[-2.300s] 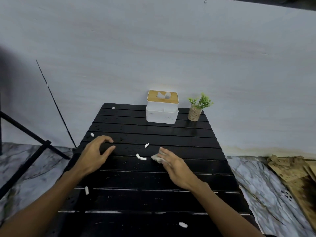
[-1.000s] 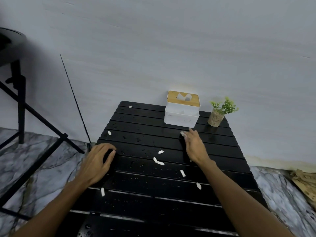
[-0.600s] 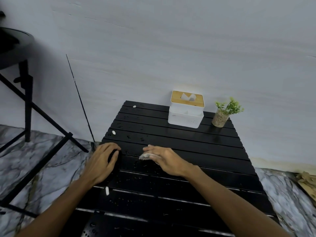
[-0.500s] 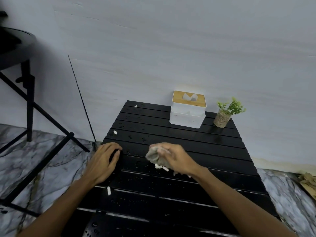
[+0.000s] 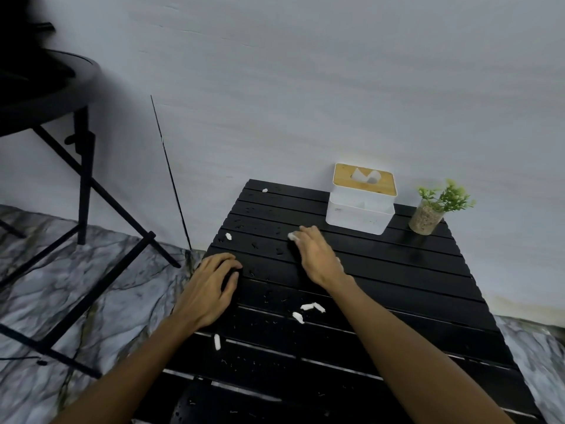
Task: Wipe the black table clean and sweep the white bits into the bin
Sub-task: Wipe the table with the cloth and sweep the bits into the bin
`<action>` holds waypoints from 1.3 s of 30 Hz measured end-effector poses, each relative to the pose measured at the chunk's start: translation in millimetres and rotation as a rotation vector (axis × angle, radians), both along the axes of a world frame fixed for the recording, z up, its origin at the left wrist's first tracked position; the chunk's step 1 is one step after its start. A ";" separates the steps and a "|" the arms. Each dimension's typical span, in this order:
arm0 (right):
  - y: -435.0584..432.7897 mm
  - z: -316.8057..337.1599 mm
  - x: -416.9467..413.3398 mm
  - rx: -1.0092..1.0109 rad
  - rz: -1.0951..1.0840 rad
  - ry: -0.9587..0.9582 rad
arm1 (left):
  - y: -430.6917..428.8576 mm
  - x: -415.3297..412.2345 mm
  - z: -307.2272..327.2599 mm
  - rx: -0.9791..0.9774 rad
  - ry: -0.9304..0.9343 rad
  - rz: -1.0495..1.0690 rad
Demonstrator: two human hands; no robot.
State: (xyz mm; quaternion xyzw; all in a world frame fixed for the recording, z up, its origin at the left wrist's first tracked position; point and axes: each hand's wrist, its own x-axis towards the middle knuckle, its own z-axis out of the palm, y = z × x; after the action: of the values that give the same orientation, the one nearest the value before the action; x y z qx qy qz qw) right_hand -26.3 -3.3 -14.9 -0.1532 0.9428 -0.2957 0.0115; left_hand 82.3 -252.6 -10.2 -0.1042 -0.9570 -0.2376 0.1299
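White bits (image 5: pixel 312 307) lie scattered across the black desk (image 5: pixel 412 270), left hand (image 5: pixel 208 289) resting loosely curled, empty, at its left edge, right hand (image 5: pixel 318 258) pressing a wad (image 5: pixel 293 236) flat near the tissue box (image 5: pixel 360 212).

A black slatted counter (image 5: pixel 397 270) stands on a grey marbled floor (image 5: pixel 91 286). At its far edge sits a white plastic tissue box with a wooden lid (image 5: pixel 360 209), and near it on the right a small green plant in a round pot (image 5: pixel 428 217). Small white bits (image 5: pixel 312 306) lie scattered: a cluster near the middle, single ones along the left side and at the far left corner. Tiny droplets speckle the slats.
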 end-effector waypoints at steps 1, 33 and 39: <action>-7.7 0.2 1.4 0.010 0.068 0.005 | -0.2 -0.5 -0.9 -0.001 0.005 -0.001; 47.8 53.4 5.0 -0.425 -0.200 -0.454 | 69.6 -85.1 44.3 0.504 -0.183 -0.104; 42.5 41.9 -7.8 -0.241 -0.290 -0.042 | 94.7 -128.5 48.0 0.605 -0.301 0.133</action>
State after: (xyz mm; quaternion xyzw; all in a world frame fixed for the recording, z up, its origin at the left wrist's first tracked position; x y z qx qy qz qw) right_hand -34.1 39.2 27.0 -0.0097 0.9123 -0.4084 -0.0298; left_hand -46.1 -157.9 37.8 0.0379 -0.8562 -0.5145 0.0278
